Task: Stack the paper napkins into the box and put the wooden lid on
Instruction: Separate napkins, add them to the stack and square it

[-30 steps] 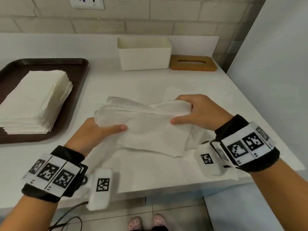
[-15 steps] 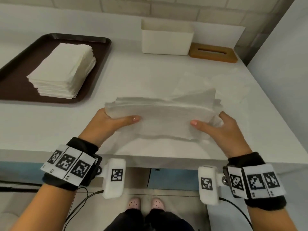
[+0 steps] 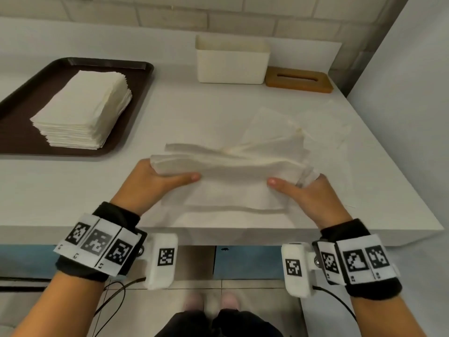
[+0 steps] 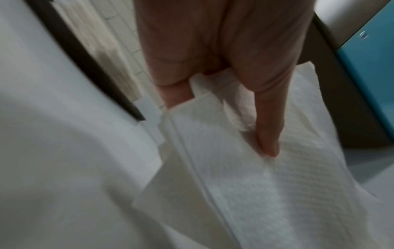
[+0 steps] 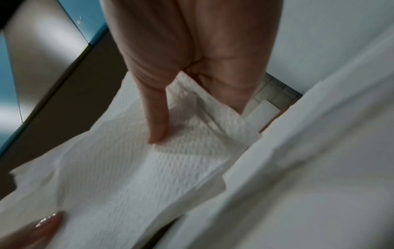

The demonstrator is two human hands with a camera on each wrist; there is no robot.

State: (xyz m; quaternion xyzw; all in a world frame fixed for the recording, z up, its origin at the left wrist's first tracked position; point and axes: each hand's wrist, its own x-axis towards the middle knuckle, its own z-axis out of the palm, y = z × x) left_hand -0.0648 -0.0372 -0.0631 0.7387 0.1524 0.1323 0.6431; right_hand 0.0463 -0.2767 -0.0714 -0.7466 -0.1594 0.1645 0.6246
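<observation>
A loose bunch of white paper napkins point(image 3: 233, 171) hangs just above the counter's front edge, held at both ends. My left hand point(image 3: 155, 181) grips its left end, thumb on the near side; in the left wrist view the thumb presses the napkins point(image 4: 245, 168). My right hand point(image 3: 306, 190) grips the right end, and the right wrist view shows its thumb on the napkins point(image 5: 138, 168). The open white box point(image 3: 232, 60) stands at the back of the counter. Right of it lies the wooden lid point(image 3: 298, 80) with a slot.
A dark brown tray point(image 3: 136, 76) at the left carries a tall neat stack of napkins point(image 3: 85, 103). Single napkins point(image 3: 323, 127) lie flat on the counter behind my right hand. A white wall panel point(image 3: 401, 93) closes off the right side.
The bunch went from lying spread on the counter to held lifted and gathered between both hands. My right hand shifted from its far right corner to its right end.
</observation>
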